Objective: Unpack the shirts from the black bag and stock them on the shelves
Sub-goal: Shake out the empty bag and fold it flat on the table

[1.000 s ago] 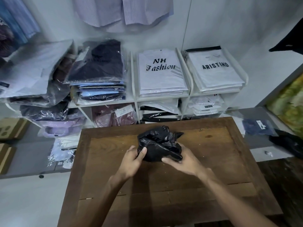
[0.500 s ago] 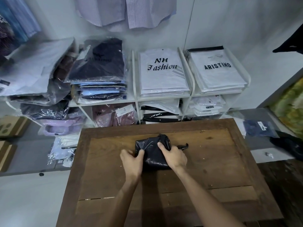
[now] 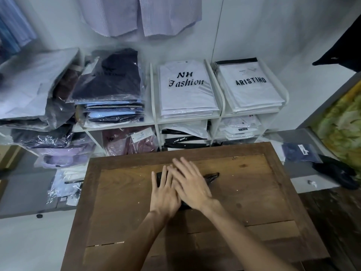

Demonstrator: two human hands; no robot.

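Head view, the only one: both hands lie flat, fingers straight, on the black bag (image 3: 212,176), pressing it against the table (image 3: 254,192); the right hand (image 3: 190,185) partly overlaps the left hand (image 3: 165,194), and neither curls round anything. Under the palms the bag looks squashed thin and seems empty, so I judge it very light, limp and slick, a film that will slide on the wood and spring back up once the pressure goes. Pinching a loose edge would serve best, and the twisted tail poking out to the right of the right hand, or the strip showing beyond the left fingertips, are the free places to take it. Packed shirts (image 3: 185,90) sit well beyond the fingertips on the shelves (image 3: 154,94), in glossy wrappers that I expect to be slippery but flat and firm enough to lift by their edges. Most of the bag is hidden beneath the hands, so its folds, and whether anything is left inside, cannot be told. Lower shelf compartments are cut off by the table's far edge, the left stacks are blurred under crinkled plastic, and a dark heap (image 3: 336,173) far to the right of the hands is too dim to identify.
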